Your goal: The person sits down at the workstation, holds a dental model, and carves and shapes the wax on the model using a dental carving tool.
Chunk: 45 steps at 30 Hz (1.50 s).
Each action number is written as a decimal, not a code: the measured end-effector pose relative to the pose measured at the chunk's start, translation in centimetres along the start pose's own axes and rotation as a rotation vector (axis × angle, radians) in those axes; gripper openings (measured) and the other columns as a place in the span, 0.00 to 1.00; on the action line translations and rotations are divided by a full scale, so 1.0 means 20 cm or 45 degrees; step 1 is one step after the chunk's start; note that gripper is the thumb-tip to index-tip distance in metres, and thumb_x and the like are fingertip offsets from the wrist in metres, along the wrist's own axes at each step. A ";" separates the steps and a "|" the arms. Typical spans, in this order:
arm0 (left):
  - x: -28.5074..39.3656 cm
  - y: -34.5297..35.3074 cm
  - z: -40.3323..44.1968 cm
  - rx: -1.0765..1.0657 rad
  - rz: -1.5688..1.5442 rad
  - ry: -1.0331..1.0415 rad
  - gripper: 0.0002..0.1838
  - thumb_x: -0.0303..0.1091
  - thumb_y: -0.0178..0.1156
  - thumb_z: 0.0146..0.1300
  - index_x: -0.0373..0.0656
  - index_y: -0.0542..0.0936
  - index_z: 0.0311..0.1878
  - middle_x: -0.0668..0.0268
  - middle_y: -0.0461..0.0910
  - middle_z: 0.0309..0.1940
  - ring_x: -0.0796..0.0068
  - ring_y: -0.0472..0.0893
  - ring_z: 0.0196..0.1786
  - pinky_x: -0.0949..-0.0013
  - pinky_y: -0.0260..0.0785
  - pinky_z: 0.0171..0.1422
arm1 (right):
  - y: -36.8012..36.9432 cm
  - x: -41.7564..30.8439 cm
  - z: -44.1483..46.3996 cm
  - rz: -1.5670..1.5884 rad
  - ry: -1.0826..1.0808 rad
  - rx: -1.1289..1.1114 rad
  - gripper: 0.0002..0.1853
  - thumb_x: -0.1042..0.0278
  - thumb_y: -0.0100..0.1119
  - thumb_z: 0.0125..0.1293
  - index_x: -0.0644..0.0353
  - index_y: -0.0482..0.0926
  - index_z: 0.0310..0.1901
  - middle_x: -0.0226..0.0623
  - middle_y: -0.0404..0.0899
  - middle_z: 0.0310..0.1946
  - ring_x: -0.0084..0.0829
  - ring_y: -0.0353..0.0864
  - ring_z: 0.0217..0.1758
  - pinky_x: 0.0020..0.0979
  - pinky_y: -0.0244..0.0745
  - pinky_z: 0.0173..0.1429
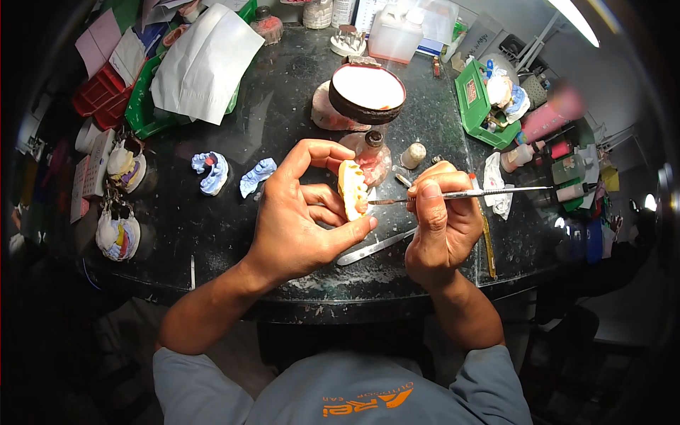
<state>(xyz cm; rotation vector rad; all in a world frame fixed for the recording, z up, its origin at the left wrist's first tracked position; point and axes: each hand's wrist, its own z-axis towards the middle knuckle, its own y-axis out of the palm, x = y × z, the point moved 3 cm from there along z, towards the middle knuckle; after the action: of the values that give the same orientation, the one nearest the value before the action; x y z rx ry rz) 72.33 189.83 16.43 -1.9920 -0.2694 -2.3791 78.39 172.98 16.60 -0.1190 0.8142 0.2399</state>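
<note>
My left hand (290, 212) is closed around a pale yellow dental cast (348, 185), held up on its side with the teeth facing right. The thumb supports its lower end and the fingers curl behind it. In my right hand (443, 230) a slim metal wax carver (506, 190) is pinched like a pen. Its brownish blade points left, at the pinkish lower part of the cast; whether it touches, I cannot tell. Just behind the cast stands a small burner (373, 142) with a dark cap or neck. A metal spatula (375, 248) lies on the bench below my hands.
A white round pad with a dark rim (368, 86) stands ahead. Blue-white dental casts (211, 173) and mounted casts (118, 241) are at left. Green trays (142, 113) sit at both sides. A yellow strip (489, 244) and crumpled tissue (496, 177) lie at right.
</note>
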 end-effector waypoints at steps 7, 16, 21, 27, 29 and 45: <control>0.00 0.00 0.00 -0.003 0.014 0.003 0.35 0.18 0.77 0.50 0.37 0.70 0.61 0.59 0.74 0.54 0.78 0.88 0.40 0.79 0.84 0.41 | 0.00 0.00 0.00 0.019 0.043 -0.001 0.06 0.76 0.58 0.73 0.64 0.76 0.36 0.33 0.73 0.29 0.21 0.69 0.31 0.27 0.64 0.36; 0.01 0.00 0.01 -0.081 -0.140 -0.065 0.36 0.16 0.77 0.53 0.35 0.70 0.64 0.56 0.75 0.56 0.77 0.87 0.43 0.79 0.84 0.43 | -0.01 -0.04 0.01 0.292 0.201 0.146 0.05 0.73 0.57 0.76 0.64 0.76 0.40 0.35 0.76 0.32 0.19 0.71 0.31 0.22 0.67 0.36; -0.01 -0.01 0.02 -0.255 -0.487 -0.243 0.39 0.15 0.74 0.55 0.33 0.69 0.70 0.53 0.75 0.58 0.74 0.86 0.47 0.73 0.85 0.52 | -0.04 -0.06 0.04 0.301 0.149 0.317 0.06 0.71 0.58 0.77 0.66 0.78 0.45 0.38 0.80 0.39 0.19 0.78 0.35 0.17 0.70 0.36; -0.01 -0.02 0.01 -0.379 -0.775 -0.462 0.40 0.24 0.71 0.60 0.29 0.65 0.75 0.48 0.78 0.63 0.70 0.88 0.47 0.71 0.84 0.50 | -0.05 -0.05 0.06 -0.017 0.175 0.144 0.12 0.80 0.63 0.72 0.70 0.83 0.55 0.45 0.85 0.46 0.32 0.86 0.51 0.27 0.80 0.54; -0.05 -0.03 0.01 -0.416 -0.810 -0.465 0.39 0.28 0.70 0.63 0.28 0.64 0.75 0.44 0.78 0.63 0.71 0.88 0.47 0.73 0.85 0.50 | -0.05 -0.04 0.07 -0.121 0.122 0.112 0.12 0.81 0.65 0.71 0.69 0.84 0.55 0.46 0.87 0.45 0.32 0.87 0.51 0.30 0.80 0.55; -0.04 -0.03 0.00 -0.398 -0.795 -0.535 0.38 0.33 0.71 0.64 0.27 0.67 0.73 0.39 0.77 0.63 0.74 0.88 0.44 0.78 0.85 0.49 | -0.04 -0.05 0.08 -0.065 0.233 0.121 0.09 0.79 0.61 0.73 0.70 0.83 0.52 0.43 0.86 0.44 0.25 0.84 0.43 0.25 0.78 0.47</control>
<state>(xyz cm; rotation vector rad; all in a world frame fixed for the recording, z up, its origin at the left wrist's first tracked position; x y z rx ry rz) 72.49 190.37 15.61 -2.9177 -0.6493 -2.3844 79.07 172.35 18.39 -0.0730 1.0017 0.1431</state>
